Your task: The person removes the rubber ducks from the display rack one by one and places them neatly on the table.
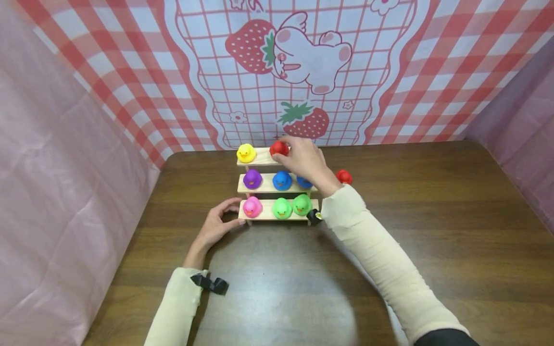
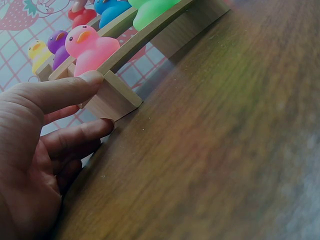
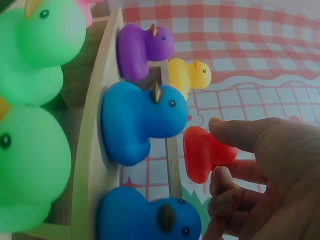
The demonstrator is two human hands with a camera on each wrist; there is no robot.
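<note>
Held red duck (image 3: 201, 152), upright, long axis vertical, facing unclear; smooth, solid red (head part-covered). Right grip (image 1: 306, 157): pinching it. Left grip (image 1: 213, 228): lightly around rack's (image 1: 262, 156) end.

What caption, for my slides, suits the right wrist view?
Right grip pinching a red duck near two blue ducks on a wooden shelf.
</note>
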